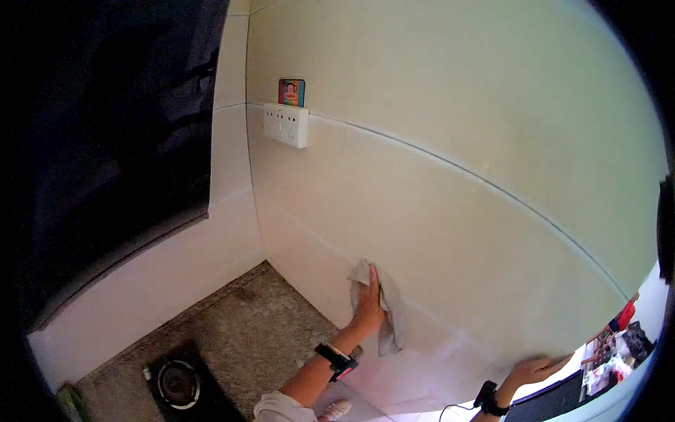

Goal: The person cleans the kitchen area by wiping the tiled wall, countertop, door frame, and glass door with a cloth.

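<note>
My left hand (pixel 368 309) presses a grey cloth (pixel 391 330) against the pale tiled wall (pixel 436 232), low down and just above the speckled counter. The cloth hangs below my fingers and shows on both sides of them. At the lower right, my right hand (pixel 538 368) lies against the wall near its outer edge, fingers stretched out and nothing seen in them. Both wrists wear a black band, and a thin cable runs by the right one.
A white socket panel (pixel 285 126) sits on the wall under a colourful sticker (pixel 292 92). A dark window or panel (pixel 119 155) fills the left. On the brown counter (pixel 260 316) stands a black burner (pixel 178 384). Assorted items (pixel 615 355) lie beyond the wall's edge.
</note>
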`<state>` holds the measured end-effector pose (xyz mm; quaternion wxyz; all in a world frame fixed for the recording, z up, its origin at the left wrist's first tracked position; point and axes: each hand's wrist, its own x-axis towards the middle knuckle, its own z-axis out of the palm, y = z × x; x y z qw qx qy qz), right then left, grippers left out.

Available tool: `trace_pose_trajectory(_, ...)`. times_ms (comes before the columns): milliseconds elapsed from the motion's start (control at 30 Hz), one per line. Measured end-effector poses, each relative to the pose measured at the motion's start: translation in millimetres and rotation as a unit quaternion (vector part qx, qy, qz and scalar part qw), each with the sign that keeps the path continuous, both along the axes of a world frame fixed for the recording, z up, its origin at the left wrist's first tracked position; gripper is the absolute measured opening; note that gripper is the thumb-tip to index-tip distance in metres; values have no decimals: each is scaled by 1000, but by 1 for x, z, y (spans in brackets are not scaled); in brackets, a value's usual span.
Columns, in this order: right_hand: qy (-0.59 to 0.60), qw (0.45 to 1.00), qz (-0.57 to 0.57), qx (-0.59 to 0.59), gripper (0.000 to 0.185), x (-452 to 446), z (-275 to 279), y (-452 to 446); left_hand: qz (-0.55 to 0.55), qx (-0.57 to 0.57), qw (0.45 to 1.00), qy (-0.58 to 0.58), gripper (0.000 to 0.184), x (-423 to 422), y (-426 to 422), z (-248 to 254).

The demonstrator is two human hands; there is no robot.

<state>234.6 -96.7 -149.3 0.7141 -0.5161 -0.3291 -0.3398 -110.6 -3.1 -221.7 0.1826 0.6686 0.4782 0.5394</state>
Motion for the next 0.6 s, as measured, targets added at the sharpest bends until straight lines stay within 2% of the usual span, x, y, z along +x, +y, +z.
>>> trace_pose_trajectory(33,6,1000,-10,1,46,4,1,1,-1,10,1000,-8,94,-5,3,1)
trace_pose_trajectory(100,-42,999,-21,-5,47,23,-10,5,73,-11,989,125,86,-21,10,-1)
trace_pose_trajectory(167,-25,999,-21,-10,47,18,-8,2,111,-15,989,92,76,-38,26,6)
trace_pose_trajectory(200,-23,999,-27,-14,47,19,-10,3,102,-10,991,87,76,-41,24,26)
trace_pose_trajectory(233,-20,999,-33,-21,47,20,-12,3,55,-96,967,-229,73,-45,14,59)
trace_pose_trajectory(267,-6,999,-26,-29,47,11,-4,1,3,-180,837,-517,72,-48,13,82)
trace_pose_trajectory(300,-12,999,-37,-34,47,17,-8,1,-25,-191,779,-597,72,-56,20,82)
trace_pose_trajectory(333,-12,999,-25,-24,47,15,-6,1,-65,-187,769,-608,71,-68,28,71)
trace_pose_trajectory(400,-7,1000,-12,-16,47,12,-4,1,-133,-162,807,-551,71,-92,47,47)
trace_pose_trajectory(467,-38,999,-19,-23,50,15,-6,2,-151,-146,833,-512,70,-111,65,35)
trace_pose_trajectory(600,-32,998,-35,-31,51,24,-15,0,-138,-62,893,-425,70,-136,111,60)
